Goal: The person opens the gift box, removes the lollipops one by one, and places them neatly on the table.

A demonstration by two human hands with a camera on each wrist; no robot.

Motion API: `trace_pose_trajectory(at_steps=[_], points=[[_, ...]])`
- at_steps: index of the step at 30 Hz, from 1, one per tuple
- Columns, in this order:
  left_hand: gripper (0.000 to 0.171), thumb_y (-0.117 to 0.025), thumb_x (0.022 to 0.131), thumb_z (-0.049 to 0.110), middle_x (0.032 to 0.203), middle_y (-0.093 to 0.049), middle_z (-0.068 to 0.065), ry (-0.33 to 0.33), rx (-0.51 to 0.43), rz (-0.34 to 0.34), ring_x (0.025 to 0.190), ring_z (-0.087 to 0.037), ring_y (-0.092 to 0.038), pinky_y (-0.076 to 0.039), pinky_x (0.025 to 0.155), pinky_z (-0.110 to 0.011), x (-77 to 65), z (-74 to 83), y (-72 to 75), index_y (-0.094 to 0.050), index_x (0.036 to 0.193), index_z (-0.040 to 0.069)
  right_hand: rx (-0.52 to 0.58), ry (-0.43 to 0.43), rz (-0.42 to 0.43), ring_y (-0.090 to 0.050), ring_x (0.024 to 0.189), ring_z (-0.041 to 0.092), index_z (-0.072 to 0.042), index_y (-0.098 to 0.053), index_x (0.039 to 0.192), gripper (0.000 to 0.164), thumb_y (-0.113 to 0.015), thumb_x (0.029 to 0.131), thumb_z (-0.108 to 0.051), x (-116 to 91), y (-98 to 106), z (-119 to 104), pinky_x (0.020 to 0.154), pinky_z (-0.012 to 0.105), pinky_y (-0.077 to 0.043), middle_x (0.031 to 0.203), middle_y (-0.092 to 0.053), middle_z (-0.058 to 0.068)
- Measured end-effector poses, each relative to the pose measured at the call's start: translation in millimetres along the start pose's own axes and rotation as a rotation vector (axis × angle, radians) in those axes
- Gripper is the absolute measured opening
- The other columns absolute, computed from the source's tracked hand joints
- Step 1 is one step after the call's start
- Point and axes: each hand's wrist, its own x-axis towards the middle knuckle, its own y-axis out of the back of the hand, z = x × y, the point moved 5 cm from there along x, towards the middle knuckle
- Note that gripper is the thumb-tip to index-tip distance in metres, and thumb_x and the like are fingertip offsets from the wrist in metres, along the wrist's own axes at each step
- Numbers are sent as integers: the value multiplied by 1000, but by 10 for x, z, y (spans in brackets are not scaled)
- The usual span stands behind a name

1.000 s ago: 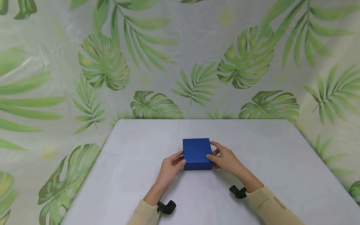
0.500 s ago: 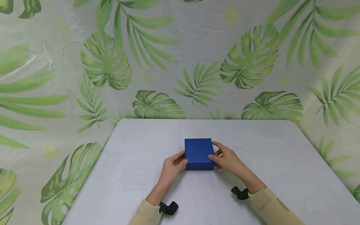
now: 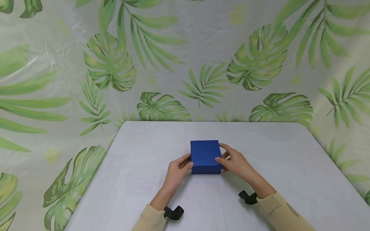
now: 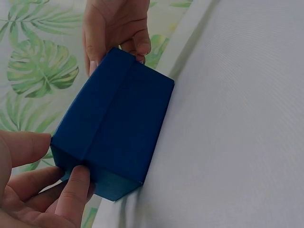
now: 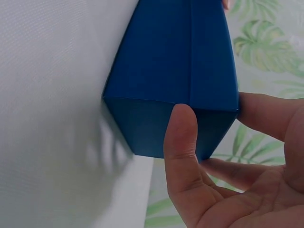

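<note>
A blue lidded box [image 3: 205,153] stands on the white table between both hands. My left hand [image 3: 175,170] holds its left side, with the thumb by the near left corner. From the right, my right hand [image 3: 237,163] grips the box, its thumb over the top edge of the lid [image 3: 204,150] and its other fingers along the side. A seam between lid and lower part runs along the box in the left wrist view, and fingertips [image 4: 78,176] lie right at it. In the right wrist view a fingertip [image 5: 183,114] presses the end face by the same seam. The box's inside is hidden.
White cloth covers the table [image 3: 144,138], whose far edge meets a leaf-patterned curtain [image 3: 179,57]. A black wrist camera [image 3: 174,213] sits at the left wrist and another wrist camera [image 3: 248,197] at the right, below beige sleeves [image 3: 284,211].
The lid's top has risen very slightly, and the front face shows a little taller. Both hands keep their hold. The whole view has shifted a little.
</note>
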Motion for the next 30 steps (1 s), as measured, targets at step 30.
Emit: trace_pose_trajectory(at_steps=[30], points=[[49, -69, 97, 16, 145, -54, -11, -38, -36, -2, 138, -27, -46, -48, 102, -28, -28, 154, 30, -56, 143, 10, 25, 64, 32, -66, 69, 20, -18, -32, 158, 73, -70, 96, -30, -73, 86, -142, 67, 47, -60, 108, -60, 14]])
